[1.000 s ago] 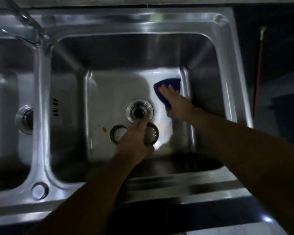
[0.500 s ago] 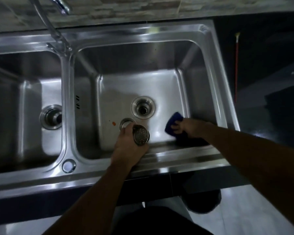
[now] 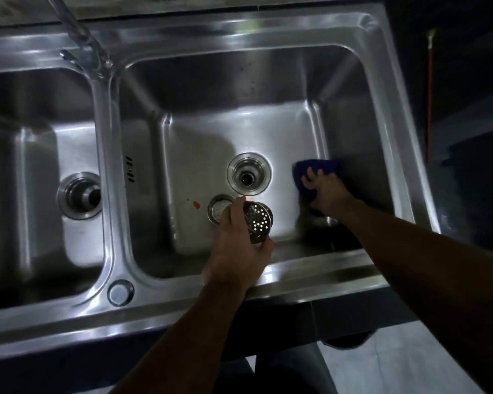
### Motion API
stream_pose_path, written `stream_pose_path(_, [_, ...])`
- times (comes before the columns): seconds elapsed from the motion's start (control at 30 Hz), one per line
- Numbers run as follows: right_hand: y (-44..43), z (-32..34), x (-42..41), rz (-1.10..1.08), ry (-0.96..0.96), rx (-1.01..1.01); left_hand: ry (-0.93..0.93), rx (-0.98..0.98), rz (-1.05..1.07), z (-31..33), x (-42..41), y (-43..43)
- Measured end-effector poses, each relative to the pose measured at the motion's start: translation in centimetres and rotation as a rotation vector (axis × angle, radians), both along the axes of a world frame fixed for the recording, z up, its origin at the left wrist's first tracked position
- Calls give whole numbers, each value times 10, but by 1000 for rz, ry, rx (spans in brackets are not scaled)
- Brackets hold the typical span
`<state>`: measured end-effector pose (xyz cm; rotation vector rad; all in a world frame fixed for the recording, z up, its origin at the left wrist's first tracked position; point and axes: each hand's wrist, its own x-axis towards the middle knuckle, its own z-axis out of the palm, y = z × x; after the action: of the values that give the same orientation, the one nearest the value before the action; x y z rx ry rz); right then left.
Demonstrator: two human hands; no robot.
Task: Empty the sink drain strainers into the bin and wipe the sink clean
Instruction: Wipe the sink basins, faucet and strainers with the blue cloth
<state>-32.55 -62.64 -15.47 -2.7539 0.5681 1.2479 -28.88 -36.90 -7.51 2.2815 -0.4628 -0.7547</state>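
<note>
A steel double sink (image 3: 268,32) fills the view. My left hand (image 3: 236,251) holds a perforated metal strainer (image 3: 258,221) above the right basin's floor, tilted so its holed bottom faces me. A second strainer (image 3: 218,207) lies on the basin floor beside the open drain (image 3: 249,176), partly hidden by my fingers. My right hand (image 3: 325,191) presses a blue cloth (image 3: 310,169) on the floor at the basin's right wall. A small orange speck (image 3: 196,205) sits left of the lying strainer.
The left basin has its own drain (image 3: 80,194) with a dark fitting in it. The tap (image 3: 77,32) rises at the back between the basins. A red-handled stick (image 3: 429,95) leans in the dark to the right. Pale floor shows below the counter.
My right hand slid the blue cloth from the near right corner back up along the right wall. My left hand keeps the strainer raised, tilted a little more.
</note>
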Motion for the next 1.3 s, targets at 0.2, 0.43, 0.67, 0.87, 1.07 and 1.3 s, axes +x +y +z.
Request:
stream_pose_path(0.2, [20,4,-39,120,85,210,46,19,6,7,1,-1])
stream_pose_path(0.43, [22,-5,-28,340,137,223,75,-1,11,6,2,-3])
stream_pose_path(0.67, [-44,-5,45,145,-24,30,26,55,16,-1,-2,-3])
stream_pose_path(0.87, [13,-14,63,183,-98,87,41,43,47,-2,-2,-4])
stream_pose_path(1.07, [42,1,0,391,47,312,88,3,70,2,0,-4])
stream_pose_path(1.3, [44,64,-29,-863,-365,837,99,-70,92,10,9,1])
